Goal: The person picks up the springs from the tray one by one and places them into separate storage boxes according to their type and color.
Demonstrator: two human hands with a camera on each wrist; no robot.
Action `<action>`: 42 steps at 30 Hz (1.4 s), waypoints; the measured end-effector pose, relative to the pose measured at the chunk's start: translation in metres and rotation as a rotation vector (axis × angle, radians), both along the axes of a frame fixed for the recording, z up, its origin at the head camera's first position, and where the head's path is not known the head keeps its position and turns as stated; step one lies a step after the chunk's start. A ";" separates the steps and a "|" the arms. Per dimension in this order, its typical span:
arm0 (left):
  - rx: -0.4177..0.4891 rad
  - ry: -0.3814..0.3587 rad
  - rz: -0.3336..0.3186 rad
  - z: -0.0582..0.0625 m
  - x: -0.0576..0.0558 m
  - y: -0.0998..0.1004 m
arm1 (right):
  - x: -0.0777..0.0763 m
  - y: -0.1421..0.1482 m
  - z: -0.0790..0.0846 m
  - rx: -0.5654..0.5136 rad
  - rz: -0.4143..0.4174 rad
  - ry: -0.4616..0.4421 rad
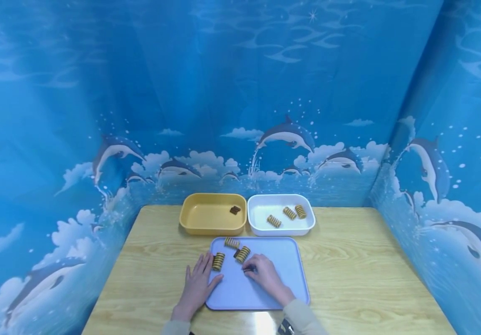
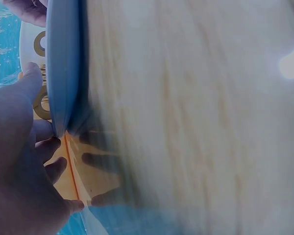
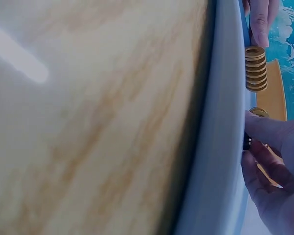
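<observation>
A lavender-blue tray (image 1: 265, 293) lies on the table. Its upper left part holds three yellow coil springs: one at the back (image 1: 232, 243), a middle spring (image 1: 243, 254) with a small dark brown piece (image 1: 236, 253) against it, and a left spring (image 1: 218, 261). My right hand (image 1: 264, 275) pinches a small dark piece (image 3: 247, 141) between thumb and fingers, low over the tray; the fingers cover most of it. My left hand (image 1: 198, 284) rests over the tray's left edge, fingers straight, fingertips beside the left spring.
Behind the tray stand a yellow bin (image 1: 206, 230) with dark brown pieces (image 1: 235, 210) inside, and a white bin (image 1: 282, 231) with three coil springs (image 1: 289, 213). Both are on a wood-grain table (image 1: 349, 270), with a blue dolphin-print curtain (image 1: 223, 93) behind and at the sides.
</observation>
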State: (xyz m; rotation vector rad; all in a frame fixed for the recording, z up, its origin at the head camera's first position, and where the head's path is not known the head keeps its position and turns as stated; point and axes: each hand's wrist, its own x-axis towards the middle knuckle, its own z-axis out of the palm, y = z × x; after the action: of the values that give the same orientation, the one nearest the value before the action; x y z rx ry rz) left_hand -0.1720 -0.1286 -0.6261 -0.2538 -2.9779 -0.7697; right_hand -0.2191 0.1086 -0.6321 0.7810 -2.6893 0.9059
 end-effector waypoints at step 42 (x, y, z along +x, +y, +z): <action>-0.014 0.008 0.005 0.002 0.000 0.002 | -0.037 0.030 0.048 -0.320 -0.265 -0.044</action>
State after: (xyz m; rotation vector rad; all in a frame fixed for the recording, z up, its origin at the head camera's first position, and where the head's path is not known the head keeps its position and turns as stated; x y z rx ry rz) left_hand -0.1720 -0.1271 -0.6244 -0.2495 -2.9763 -0.7458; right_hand -0.2565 0.1384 -0.5842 0.3327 -2.5090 1.2480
